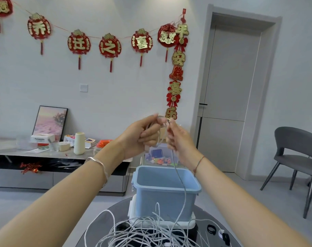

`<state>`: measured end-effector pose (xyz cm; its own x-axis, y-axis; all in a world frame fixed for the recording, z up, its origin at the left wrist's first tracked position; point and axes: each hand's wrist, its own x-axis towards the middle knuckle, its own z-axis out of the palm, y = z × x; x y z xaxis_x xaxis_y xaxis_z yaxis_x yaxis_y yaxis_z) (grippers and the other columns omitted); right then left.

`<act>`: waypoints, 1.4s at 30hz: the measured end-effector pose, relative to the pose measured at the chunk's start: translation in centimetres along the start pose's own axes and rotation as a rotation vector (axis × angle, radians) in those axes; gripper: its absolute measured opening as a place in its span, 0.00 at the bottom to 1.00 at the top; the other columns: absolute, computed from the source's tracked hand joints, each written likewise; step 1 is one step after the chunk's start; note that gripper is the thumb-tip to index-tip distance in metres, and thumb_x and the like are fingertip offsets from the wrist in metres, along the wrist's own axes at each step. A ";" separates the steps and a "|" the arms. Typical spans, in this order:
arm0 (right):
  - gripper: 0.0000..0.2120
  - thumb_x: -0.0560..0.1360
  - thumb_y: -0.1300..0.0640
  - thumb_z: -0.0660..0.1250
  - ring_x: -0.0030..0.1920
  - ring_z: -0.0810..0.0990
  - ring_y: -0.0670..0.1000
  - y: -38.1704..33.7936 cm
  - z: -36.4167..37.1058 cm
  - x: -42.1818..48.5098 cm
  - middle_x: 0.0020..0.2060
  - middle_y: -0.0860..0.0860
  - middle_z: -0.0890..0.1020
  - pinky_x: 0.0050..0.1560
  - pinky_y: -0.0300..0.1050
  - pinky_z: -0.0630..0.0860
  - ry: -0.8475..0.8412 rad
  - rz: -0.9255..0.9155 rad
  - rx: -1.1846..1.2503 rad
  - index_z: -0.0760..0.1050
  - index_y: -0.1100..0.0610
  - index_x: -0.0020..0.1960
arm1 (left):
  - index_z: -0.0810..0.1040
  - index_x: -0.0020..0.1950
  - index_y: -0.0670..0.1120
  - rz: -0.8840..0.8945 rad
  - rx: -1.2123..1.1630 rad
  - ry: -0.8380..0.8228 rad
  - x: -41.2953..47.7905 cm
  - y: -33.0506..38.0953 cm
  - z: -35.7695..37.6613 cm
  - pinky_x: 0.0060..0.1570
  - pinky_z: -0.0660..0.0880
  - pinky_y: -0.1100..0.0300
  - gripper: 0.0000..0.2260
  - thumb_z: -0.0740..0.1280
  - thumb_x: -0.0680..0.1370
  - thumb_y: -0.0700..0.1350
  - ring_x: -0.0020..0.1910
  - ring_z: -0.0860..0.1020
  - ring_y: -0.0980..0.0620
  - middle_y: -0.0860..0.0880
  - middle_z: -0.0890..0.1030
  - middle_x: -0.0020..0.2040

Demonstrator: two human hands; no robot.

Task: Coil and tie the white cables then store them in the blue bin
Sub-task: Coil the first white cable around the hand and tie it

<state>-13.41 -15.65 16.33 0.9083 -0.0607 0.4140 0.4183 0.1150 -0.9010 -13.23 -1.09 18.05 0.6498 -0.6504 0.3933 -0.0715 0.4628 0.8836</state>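
**Cable held up over the bin**

The white cable (183, 182) is held by both hands. The left hand (142, 134) curls round its loops and the right hand (178, 138) pinches the strand, which drops past the blue bin (151, 202) to the tangled cable pile (142, 234) on the round table (98, 229).

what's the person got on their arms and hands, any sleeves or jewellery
No sleeves or gloves show: both arms are bare right to the edge of the picture. The left hand has a plain silver bangle on its wrist. The right hand has a thin reddish cord bracelet on its wrist.
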 end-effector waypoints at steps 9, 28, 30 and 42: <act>0.15 0.83 0.56 0.53 0.22 0.67 0.43 4.7 0.4 -3.5 0.28 0.50 0.73 0.25 0.36 0.67 -0.319 0.042 -0.533 0.75 0.61 0.58 | 0.67 0.68 0.38 0.325 0.145 0.410 2.5 0.9 -1.1 0.29 0.73 0.67 0.23 0.47 0.84 0.53 0.26 0.77 0.58 0.55 0.82 0.33; 0.17 0.81 0.54 0.58 0.26 0.67 0.44 0.0 -2.6 -2.4 0.27 0.48 0.69 0.29 0.31 0.66 0.042 -0.202 -0.485 0.70 0.58 0.36 | 0.78 0.48 0.37 -0.082 0.953 0.115 -0.1 -3.2 -1.2 0.24 0.59 0.67 0.24 0.47 0.84 0.50 0.22 0.59 0.57 0.56 0.61 0.22; 0.17 0.81 0.54 0.58 0.24 0.66 0.41 0.1 -2.5 -1.8 0.27 0.49 0.68 0.27 0.29 0.66 0.071 -0.185 -0.410 0.68 0.58 0.34 | 0.76 0.41 0.41 -0.203 0.885 0.006 -0.2 -2.8 -0.5 0.24 0.55 0.64 0.25 0.46 0.84 0.52 0.22 0.55 0.56 0.54 0.59 0.23; 0.22 0.81 0.44 0.51 0.23 0.68 0.47 3.1 -1.4 -1.9 0.23 0.50 0.72 0.28 0.38 0.66 -0.150 0.116 0.046 0.72 0.58 0.40 | 0.71 0.38 0.46 0.052 -0.227 0.104 0.9 -0.4 -0.6 0.17 0.60 0.69 0.18 0.51 0.83 0.50 0.14 0.58 0.59 0.53 0.60 0.18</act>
<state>-13.88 -16.55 12.55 0.9398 0.1033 0.3259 0.3079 0.1581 -0.9382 -12.17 -1.55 17.96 0.7252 -0.5618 0.3981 0.0569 0.6250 0.7785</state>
